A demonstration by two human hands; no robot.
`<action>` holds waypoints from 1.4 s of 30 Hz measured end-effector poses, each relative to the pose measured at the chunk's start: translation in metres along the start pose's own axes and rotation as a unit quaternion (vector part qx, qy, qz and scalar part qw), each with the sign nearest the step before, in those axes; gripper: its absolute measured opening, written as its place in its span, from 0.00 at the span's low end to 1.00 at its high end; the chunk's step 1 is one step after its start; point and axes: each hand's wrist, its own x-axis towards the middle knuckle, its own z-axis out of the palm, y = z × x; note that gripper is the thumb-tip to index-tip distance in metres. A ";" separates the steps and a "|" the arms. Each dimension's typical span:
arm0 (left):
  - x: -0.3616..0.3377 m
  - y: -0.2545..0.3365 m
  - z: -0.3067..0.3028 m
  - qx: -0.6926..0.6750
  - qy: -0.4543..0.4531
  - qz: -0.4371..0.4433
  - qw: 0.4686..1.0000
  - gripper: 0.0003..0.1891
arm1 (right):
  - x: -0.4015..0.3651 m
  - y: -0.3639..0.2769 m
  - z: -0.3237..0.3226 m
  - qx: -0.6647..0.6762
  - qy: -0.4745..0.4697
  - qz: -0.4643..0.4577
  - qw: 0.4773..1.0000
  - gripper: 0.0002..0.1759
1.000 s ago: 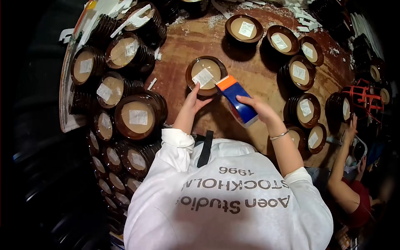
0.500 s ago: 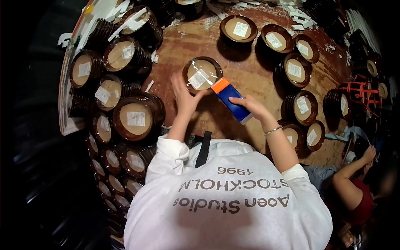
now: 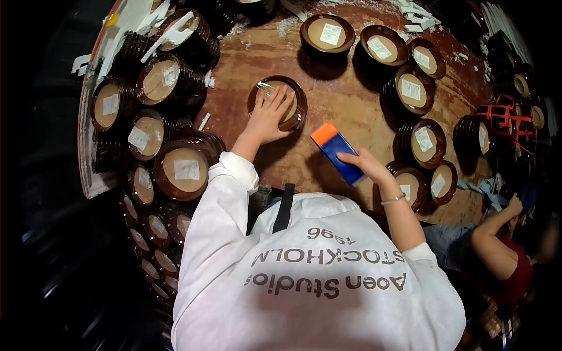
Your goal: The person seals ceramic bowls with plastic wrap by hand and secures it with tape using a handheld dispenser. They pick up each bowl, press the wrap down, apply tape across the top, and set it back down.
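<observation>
My left hand [image 3: 271, 117] lies with spread fingers on top of a dark brown bowl stack [image 3: 297, 111] with a tan centre and clear plastic wrap. The palm hides most of the centre. To the right, my right hand [image 3: 364, 164] grips a blue box-shaped tool [image 3: 339, 157] with an orange end. The orange end points up and left towards the bowl, and a gap separates the two.
Stacks of labelled brown bowls [image 3: 186, 169] crowd the left side. More stacks [image 3: 411, 90] stand along the right. White foam scraps [image 3: 417, 16] litter the back of the wooden table [image 3: 345, 99]. A co-worker's arm [image 3: 497, 234] shows at lower right, near red strapping [image 3: 506, 120].
My left hand has moved from the bowl's left side onto its top. The blue tool in my right hand has drawn back from the bowl, down and to the right.
</observation>
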 end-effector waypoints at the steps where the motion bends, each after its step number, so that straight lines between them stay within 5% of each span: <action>1: -0.002 0.001 0.001 -0.005 -0.004 0.001 1.000 0.50 | -0.009 0.010 -0.003 0.002 0.002 0.007 1.000 0.23; 9: -0.001 0.000 0.004 -0.006 0.035 0.007 0.999 0.51 | 0.047 0.044 0.001 -0.035 0.041 0.061 0.997 0.23; 21: -0.006 0.010 0.003 -0.005 0.055 -0.008 0.998 0.49 | 0.138 0.001 0.036 -0.069 0.010 0.131 0.989 0.20; 23: -0.007 0.014 -0.004 0.054 0.040 0.118 0.991 0.40 | 0.125 0.001 0.031 -0.056 0.006 0.138 0.989 0.21; 25: -0.004 0.018 0.024 0.243 0.048 0.220 0.944 0.26 | 0.099 0.004 0.023 -0.012 -0.001 0.155 0.988 0.21; 27: -0.003 0.040 0.027 0.418 -0.007 0.208 0.885 0.24 | 0.069 0.014 0.009 0.065 0.025 0.152 0.986 0.21; 32: 0.007 0.068 0.051 0.548 -0.163 0.218 0.791 0.24 | 0.022 0.030 -0.013 0.164 0.114 0.124 0.972 0.22; 35: 0.007 0.069 0.060 0.544 -0.192 0.224 0.785 0.23 | 0.027 0.042 -0.020 0.120 0.154 0.061 0.979 0.25; 38: 0.004 0.068 0.067 0.534 -0.214 0.228 0.786 0.23 | 0.039 0.051 -0.010 -0.227 0.304 -0.057 0.923 0.30; 42: 0.005 0.069 0.072 0.519 -0.242 0.231 0.786 0.22 | 0.059 0.044 0.004 -0.306 0.312 0.023 0.899 0.32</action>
